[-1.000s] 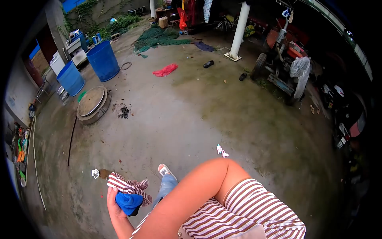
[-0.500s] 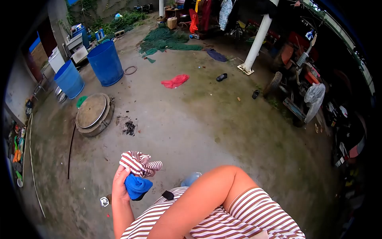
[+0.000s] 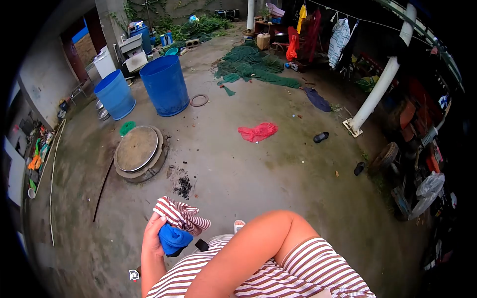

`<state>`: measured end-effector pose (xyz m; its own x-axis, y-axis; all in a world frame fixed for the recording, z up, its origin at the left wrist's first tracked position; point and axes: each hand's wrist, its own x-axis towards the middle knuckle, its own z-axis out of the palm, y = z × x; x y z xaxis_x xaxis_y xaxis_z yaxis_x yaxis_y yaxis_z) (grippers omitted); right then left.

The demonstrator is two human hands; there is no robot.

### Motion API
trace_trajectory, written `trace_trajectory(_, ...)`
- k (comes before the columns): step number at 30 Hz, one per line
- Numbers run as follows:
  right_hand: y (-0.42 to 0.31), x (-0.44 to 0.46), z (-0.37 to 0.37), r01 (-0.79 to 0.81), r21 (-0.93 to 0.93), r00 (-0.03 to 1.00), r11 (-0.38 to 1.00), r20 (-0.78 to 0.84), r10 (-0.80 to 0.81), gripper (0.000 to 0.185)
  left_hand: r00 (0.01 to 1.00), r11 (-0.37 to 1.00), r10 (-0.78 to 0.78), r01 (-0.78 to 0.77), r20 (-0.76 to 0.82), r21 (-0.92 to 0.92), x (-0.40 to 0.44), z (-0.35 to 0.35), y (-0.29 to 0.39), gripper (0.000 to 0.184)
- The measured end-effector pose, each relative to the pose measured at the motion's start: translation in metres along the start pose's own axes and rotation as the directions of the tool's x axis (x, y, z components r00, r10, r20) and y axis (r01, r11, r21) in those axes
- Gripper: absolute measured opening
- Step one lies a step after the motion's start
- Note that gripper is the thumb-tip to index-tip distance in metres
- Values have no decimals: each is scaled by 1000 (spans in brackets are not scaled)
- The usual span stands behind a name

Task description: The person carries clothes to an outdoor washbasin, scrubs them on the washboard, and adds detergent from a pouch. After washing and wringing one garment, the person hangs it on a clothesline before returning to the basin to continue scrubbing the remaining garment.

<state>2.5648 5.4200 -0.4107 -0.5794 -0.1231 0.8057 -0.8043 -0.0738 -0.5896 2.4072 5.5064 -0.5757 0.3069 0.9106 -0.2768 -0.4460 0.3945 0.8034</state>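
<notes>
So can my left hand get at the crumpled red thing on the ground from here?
Probably not: the crumpled red thing lies well beyond your left hand, which also already holds striped cloth and blue cloth.

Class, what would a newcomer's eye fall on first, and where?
Probably the two blue tubs, standing at upper left. A crumpled red sheet lying near the middle also stands out. At lower left, the left hand holds striped fabric and a blue cloth.
</notes>
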Motion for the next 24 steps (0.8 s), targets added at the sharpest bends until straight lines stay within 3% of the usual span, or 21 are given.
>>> trace_trajectory(8, -72, -53, -122, -3, 21, 1000, 1000, 14, 3, 12, 993, 997, 77, -80, -87, -25, 108, 34, 19, 58)
trace_trajectory(12, -103, -93, -191, -67, -139, 996, 988, -67, 58, 11, 989, 992, 73, -85, -131, -90, 177, 43, 27, 63)
trace_trajectory(14, -120, -125, -242, -174, -298, 976, 938, -177, 125, 10, 998, 989, 51, -47, 28, -138, 229, 26, 27, 65)
trace_trajectory(15, -128, -145, -272, -255, -374, 952, 892, -259, 164, 10, 998, 988, 57, -56, 2, -142, 251, 45, 35, 67)
trace_trajectory(16, -134, -167, -306, -361, -433, 908, 826, -365, 206, 11, 998, 991, 21, -11, 67, -136, 273, 50, 45, 72)
trace_trajectory(17, -133, -203, -335, -490, -492, 831, 720, -514, 213, 14, 999, 987, 34, -30, 28, -156, 299, 66, 50, 75)
trace_trajectory(18, -144, -233, -360, -687, -393, 650, 611, -710, 273, 12, 986, 987, 42, -16, 163, -159, 330, 55, 51, 80)
trace_trajectory(19, -142, -267, -382, -762, -273, 478, 587, -849, 225, 13, 954, 987, 49, -2, 296, -158, 360, 45, 52, 85)
trace_trajectory(20, -141, -297, -397, -868, -164, 280, 470, -941, 188, 12, 938, 990, 34, 16, 345, -143, 386, 51, 58, 87)
trace_trajectory(21, -145, -328, -419, -934, -134, 212, 333, -954, 212, 23, 930, 991, 8, 42, 367, -129, 415, 64, 67, 88)
trace_trajectory(22, -139, -352, -430, -940, -125, 199, 319, -957, 213, 23, 923, 991, -25, 73, 384, -111, 438, 78, 77, 88)
trace_trajectory(24, -136, -376, -453, -980, -89, 102, 179, -992, 68, 42, 857, 986, -94, 152, 507, -74, 486, 102, 87, 92)
